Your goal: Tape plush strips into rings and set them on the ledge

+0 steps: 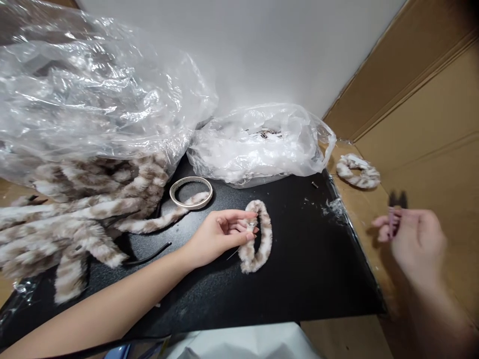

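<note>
My left hand (224, 232) pinches one side of a fluffy white-and-brown ring (265, 234) above the black tabletop (307, 269). A thin thread or wire end pokes out below the fingers. Off the table's right edge, my right hand (419, 239) is closed round a small tool with dark tips and pinkish handles (392, 219), perhaps thread snips; it is blurred. A roll of tape (172, 192) lies left of the ring, over the end of a fluffy strip (149, 225).
Many fluffy strips (90, 214) spill from a large clear bag (93, 89) at the left. A smaller plastic bag (258, 149) stands at the back. Another fluffy ring (357, 172) lies on cardboard at the right, beside a cardboard wall (422, 124).
</note>
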Motion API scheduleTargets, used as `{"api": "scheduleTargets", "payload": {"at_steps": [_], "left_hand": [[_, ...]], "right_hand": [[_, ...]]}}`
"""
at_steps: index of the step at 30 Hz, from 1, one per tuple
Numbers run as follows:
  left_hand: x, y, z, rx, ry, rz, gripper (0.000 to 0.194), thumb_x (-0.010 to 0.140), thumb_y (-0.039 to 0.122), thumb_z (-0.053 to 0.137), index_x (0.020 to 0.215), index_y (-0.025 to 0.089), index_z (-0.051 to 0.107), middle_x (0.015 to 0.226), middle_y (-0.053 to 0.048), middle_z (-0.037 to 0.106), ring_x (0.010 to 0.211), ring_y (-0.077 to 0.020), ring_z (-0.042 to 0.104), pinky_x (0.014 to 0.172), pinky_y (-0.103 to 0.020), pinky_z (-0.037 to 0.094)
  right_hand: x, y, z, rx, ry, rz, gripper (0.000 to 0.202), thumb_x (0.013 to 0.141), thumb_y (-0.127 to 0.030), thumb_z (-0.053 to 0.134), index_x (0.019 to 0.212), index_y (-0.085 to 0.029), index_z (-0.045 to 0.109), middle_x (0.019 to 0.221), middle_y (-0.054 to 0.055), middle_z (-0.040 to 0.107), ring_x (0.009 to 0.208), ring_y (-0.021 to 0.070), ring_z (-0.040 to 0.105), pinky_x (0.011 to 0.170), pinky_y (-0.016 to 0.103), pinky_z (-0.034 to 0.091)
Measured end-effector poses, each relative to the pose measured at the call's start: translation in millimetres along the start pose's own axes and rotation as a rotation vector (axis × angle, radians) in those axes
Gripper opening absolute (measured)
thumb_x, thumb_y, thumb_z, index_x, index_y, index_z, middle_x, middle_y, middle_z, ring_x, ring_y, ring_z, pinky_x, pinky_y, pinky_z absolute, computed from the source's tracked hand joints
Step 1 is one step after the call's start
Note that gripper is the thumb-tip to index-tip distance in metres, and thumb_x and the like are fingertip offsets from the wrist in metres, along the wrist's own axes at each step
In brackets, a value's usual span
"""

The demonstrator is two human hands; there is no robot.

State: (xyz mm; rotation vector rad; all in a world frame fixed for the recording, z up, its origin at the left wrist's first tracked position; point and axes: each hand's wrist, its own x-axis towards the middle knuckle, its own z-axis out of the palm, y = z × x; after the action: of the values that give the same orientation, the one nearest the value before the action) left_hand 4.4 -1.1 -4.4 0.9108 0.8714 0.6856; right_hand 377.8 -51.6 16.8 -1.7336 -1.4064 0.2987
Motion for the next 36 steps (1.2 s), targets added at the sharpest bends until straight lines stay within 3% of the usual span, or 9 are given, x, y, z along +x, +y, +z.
{"api": "scheduleTargets", "payload": {"at_steps": [2, 5, 7, 10, 17, 23, 36], "left_hand": [[1.4, 1.1, 0.0, -0.057, 0.015, -0.044, 0.048, 0.062, 0.023, 0.087, 0.106, 0.011, 0.070, 0.080, -0.007, 0.076, 0.079, -0.0154, 0.072, 0.072, -0.021, 0.054], [2.5, 2.6, -0.6, -0.118, 0.012, -0.094, 0.048, 0.060, 0.022, 0.088, 0.104, 0.012, 0.070, 0.082, -0.006, 0.077, 0.079, -0.0140, 0.072, 0.075, -0.021, 0.054], [2.9, 2.9, -1.6, -0.138, -0.002, -0.107, 0.048, 0.060, 0.021, 0.088, 0.104, 0.012, 0.071, 0.082, -0.006, 0.078, 0.075, -0.0122, 0.072, 0.074, -0.020, 0.054], [3.5, 2.2, -3.5, -0.151, -0.022, -0.116, 0.046, 0.060, 0.020, 0.088, 0.102, 0.012, 0.071, 0.081, -0.005, 0.078, 0.072, -0.0106, 0.071, 0.073, -0.019, 0.054], [4.9, 0.3, -5.8, -0.135, -0.031, -0.140, 0.042, 0.063, 0.017, 0.086, 0.102, 0.013, 0.072, 0.075, -0.003, 0.076, 0.068, -0.0093, 0.069, 0.068, -0.017, 0.052], [4.8, 0.7, -5.3, -0.088, -0.039, -0.176, 0.042, 0.065, 0.019, 0.085, 0.104, 0.012, 0.072, 0.077, -0.005, 0.076, 0.067, -0.0097, 0.068, 0.065, -0.017, 0.050], [3.9, 5.1, -2.0, -0.084, -0.029, -0.215, 0.040, 0.064, 0.016, 0.084, 0.102, 0.010, 0.072, 0.070, -0.003, 0.073, 0.062, -0.0073, 0.063, 0.060, -0.015, 0.048]], "right_hand": [[-10.6, -38.7, 32.2, 0.100, -0.077, 0.041, 0.024, 0.093, -0.045, 0.052, 0.081, -0.025, 0.055, 0.063, 0.002, 0.057, 0.054, 0.0157, 0.054, 0.051, 0.027, 0.040], [-25.9, -88.3, 84.0, 0.148, -0.438, -0.103, 0.027, 0.095, -0.044, 0.047, 0.094, -0.022, 0.063, 0.074, 0.003, 0.064, 0.062, 0.0149, 0.057, 0.054, 0.025, 0.042], [-32.1, -106.1, 109.7, 0.187, -0.604, -0.228, 0.028, 0.096, -0.042, 0.047, 0.088, -0.020, 0.063, 0.068, 0.000, 0.060, 0.057, 0.0122, 0.053, 0.054, 0.024, 0.039], [-35.0, -109.8, 128.9, 0.211, -0.616, -0.327, 0.028, 0.095, -0.037, 0.050, 0.076, -0.018, 0.058, 0.060, -0.003, 0.053, 0.051, 0.0090, 0.046, 0.052, 0.022, 0.034], [-39.1, -94.6, 135.9, 0.140, -0.581, -0.360, 0.030, 0.094, -0.035, 0.052, 0.070, -0.017, 0.056, 0.058, -0.003, 0.051, 0.050, 0.0082, 0.045, 0.050, 0.020, 0.033], [-41.9, -95.7, 140.3, 0.123, -0.536, -0.410, 0.031, 0.094, -0.036, 0.052, 0.070, -0.017, 0.056, 0.057, -0.003, 0.051, 0.049, 0.0081, 0.045, 0.051, 0.020, 0.033], [-43.5, -95.7, 139.2, 0.107, -0.546, -0.370, 0.033, 0.093, -0.035, 0.053, 0.067, -0.017, 0.060, 0.055, -0.003, 0.053, 0.048, 0.0083, 0.045, 0.051, 0.022, 0.032]]}}
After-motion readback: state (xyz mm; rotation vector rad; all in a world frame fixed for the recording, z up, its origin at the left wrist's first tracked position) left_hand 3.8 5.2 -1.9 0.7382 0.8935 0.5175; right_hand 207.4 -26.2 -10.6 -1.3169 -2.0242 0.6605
